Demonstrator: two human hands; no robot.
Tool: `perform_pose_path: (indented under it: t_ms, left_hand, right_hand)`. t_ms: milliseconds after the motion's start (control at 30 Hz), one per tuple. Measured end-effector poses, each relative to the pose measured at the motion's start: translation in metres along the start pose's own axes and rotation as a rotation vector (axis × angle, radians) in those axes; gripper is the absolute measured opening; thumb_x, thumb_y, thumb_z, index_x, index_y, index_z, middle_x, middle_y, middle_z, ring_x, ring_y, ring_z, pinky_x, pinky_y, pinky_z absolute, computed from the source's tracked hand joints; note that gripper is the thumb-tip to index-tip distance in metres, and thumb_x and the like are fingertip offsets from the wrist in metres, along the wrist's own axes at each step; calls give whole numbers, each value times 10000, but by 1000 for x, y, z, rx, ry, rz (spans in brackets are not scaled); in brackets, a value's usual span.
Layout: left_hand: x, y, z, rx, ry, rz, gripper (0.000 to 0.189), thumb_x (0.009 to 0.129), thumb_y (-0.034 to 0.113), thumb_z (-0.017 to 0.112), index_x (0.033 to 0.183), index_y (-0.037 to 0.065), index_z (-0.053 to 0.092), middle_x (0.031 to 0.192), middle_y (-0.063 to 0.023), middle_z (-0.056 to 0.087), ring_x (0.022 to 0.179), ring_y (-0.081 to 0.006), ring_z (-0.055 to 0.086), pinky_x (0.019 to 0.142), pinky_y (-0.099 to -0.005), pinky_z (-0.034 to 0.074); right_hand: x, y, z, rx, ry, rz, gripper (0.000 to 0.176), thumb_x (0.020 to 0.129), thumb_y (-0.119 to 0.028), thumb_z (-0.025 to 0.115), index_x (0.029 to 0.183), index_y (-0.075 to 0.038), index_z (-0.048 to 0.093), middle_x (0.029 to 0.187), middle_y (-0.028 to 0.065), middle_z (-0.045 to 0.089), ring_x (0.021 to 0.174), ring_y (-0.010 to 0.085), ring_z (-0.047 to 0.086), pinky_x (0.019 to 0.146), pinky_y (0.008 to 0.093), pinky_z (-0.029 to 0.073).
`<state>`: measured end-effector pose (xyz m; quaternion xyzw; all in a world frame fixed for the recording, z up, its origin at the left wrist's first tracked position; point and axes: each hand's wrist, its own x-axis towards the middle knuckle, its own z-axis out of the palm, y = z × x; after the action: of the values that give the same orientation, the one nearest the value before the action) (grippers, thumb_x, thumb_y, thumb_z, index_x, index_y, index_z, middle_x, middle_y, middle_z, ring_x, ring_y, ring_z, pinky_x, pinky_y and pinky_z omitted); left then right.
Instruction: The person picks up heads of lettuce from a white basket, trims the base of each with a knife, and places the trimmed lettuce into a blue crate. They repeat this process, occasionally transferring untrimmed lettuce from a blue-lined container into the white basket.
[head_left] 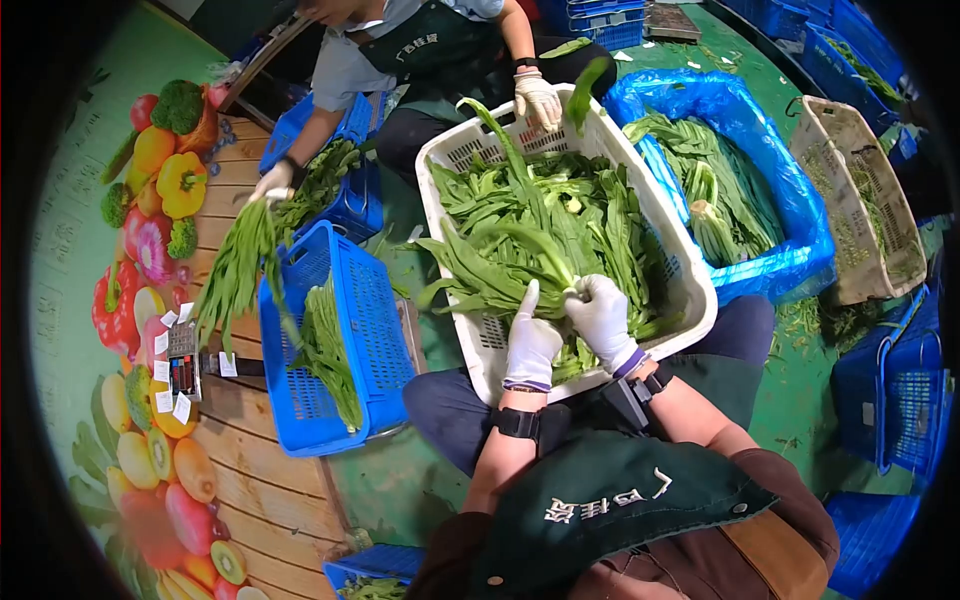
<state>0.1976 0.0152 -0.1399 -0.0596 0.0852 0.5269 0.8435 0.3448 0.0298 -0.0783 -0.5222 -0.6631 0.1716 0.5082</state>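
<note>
In front of me a white plastic crate [692, 262] holds a heap of long-leaved green lettuce [590, 215]. Over its near side, my gloved right hand [603, 318] pinches the pale stem end of a lettuce head [515, 262], whose leaves spread to the left. My left hand [533, 345], also in a white glove, is closed around the lower leaves of that head with its thumb pointing up. Its other fingers are partly hidden.
A co-worker [410, 60] sits opposite, one gloved hand on the crate's far rim, the other holding a bunch of greens [240, 260] over a blue crate [375, 320]. A blue-lined crate [805, 235] with lettuce stands right. A scale display [184, 360] is at left.
</note>
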Motion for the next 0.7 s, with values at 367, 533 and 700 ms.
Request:
perform_pose_path:
  t_ms: [367, 533, 700]
  left_hand:
    - [-6, -25, 51, 8, 393, 258, 394, 848, 181, 646, 1192, 44, 513, 1155, -135, 580, 1086, -310, 535, 949, -462, 399]
    - [-5, -42, 63, 121, 442, 292, 358, 887, 87, 554, 1227, 0, 482, 1149, -143, 566, 1073, -286, 546, 927, -396, 460]
    - [-23, -32, 54, 77, 47, 234, 436, 888, 52, 487, 1293, -82, 396, 1230, -219, 505, 1152, -336, 479, 1063, -464, 321]
  right_hand:
    - [41, 33, -48, 532, -63, 873, 217, 803, -186, 704, 792, -2, 590, 627, 31, 582, 489, 86, 522, 450, 236, 420]
    - [11, -3, -40, 101, -356, 122, 564, 733, -280, 782, 1150, 41, 580, 840, 120, 601, 749, 246, 610, 646, 323, 482]
    - [6, -7, -36, 306, -354, 320, 557, 744, -308, 765, 1154, 25, 588, 1001, 192, 618, 915, 291, 629, 796, 339, 492]
